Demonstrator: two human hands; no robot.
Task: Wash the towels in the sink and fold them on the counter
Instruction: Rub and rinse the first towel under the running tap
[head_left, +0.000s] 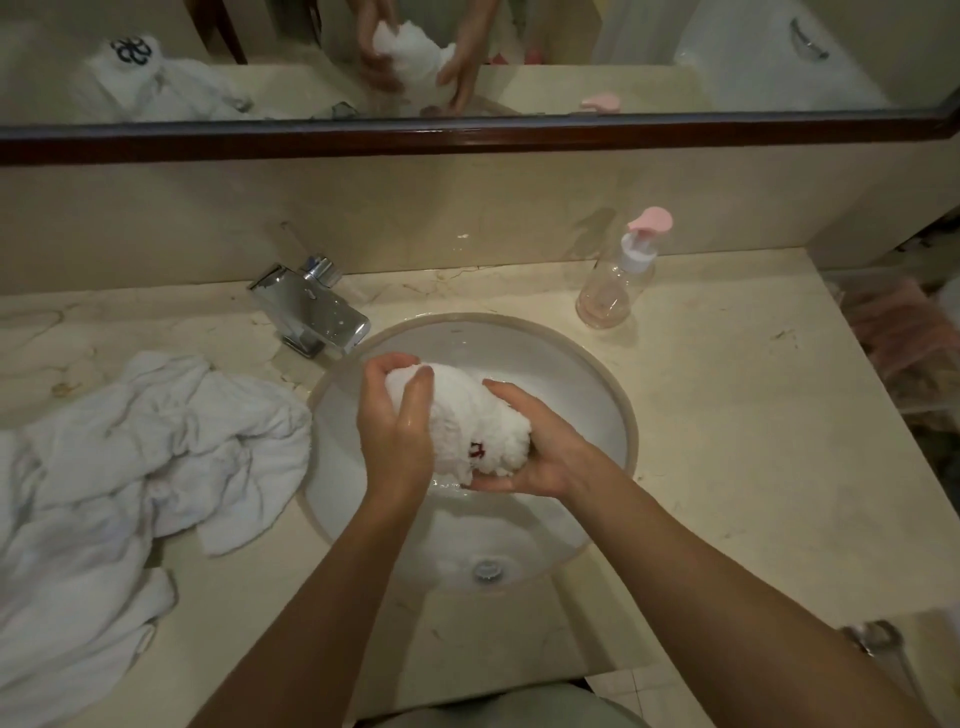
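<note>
Gripping bunched towel, red mark unreadable

A pale marble desk carries a round white sink set into it, directly beneath the hands. Left of the hands a heap of crumpled white towels lies on the desk. Beyond the hands stand a chrome tap, to the left, and a clear pump bottle with a pink top, to the right.

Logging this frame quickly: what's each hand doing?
Left hand: fingers curled round the balled towel.
Right hand: gripping the same towel.
</note>
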